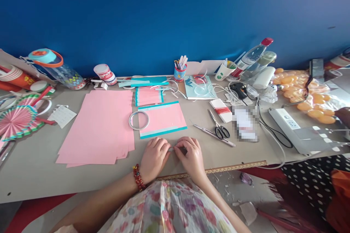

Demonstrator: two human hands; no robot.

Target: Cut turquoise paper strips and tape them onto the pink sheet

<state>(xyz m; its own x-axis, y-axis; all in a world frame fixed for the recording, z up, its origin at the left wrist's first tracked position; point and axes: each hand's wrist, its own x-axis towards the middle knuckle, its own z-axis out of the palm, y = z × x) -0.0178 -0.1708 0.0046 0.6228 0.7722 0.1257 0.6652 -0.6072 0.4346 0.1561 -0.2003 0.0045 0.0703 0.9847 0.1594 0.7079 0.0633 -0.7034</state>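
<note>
My left hand [154, 157] and my right hand [190, 156] meet fingertip to fingertip near the table's front edge. Both are closed in a pinch on a small pale piece [171, 149], too small and covered to name. Just beyond them lies a pink paper sheet [166, 118] with turquoise strips along two edges. A silver-white ring, perhaps a roll of narrow tape [130, 121], rests partly on that sheet. Left of my hands is a stack of plain pink paper [101, 127]. Black-handled scissors [221, 131] lie across a slim craft knife [207, 131] to the right.
A pleated pink strip [149, 96] lies behind the sheet. Along the wall stand a pen cup [180, 73], a paper cup [224, 71] and a tilted bottle [250, 60]. Pink-and-green paper fans [19, 120] sit far left; a power strip [287, 123] and bagged orange ovals [314, 91] far right.
</note>
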